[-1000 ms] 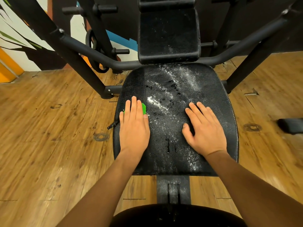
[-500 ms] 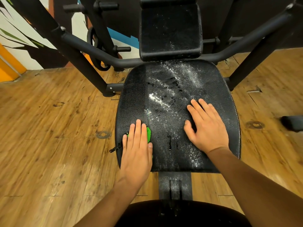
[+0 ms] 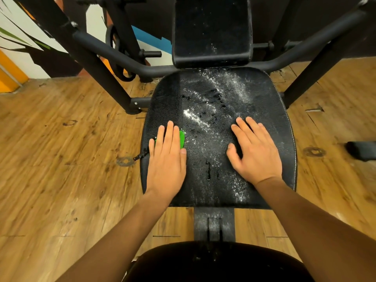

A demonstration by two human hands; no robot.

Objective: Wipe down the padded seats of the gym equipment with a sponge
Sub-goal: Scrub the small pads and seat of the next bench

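Behind the seat [image 3: 264, 110] stand backrest [image 3: 211, 31] and frame [image 3: 114, 53].

Scuffed brown wood-plank floor [image 3: 61, 159], loud painted wall [image 3: 18, 39] behind
Black steel tube frame [image 3: 85, 58] slants across the mural's orange, blue and green shapes. One dark ring-shaped scuff mark [image 3: 125, 161] on the planks at left, and a black blocky object [image 3: 361, 150] at the right edge.

The person's 2 bare forearms [image 3: 126, 231] are showing uncovered right to the lower edge; the left hand [image 3: 165, 165] and the right hand [image 3: 257, 157] are showing bare too, with short fingernails; a black rounded shape [image 3: 219, 265] at bottom centre is looking like dark clothing, though not clearly.
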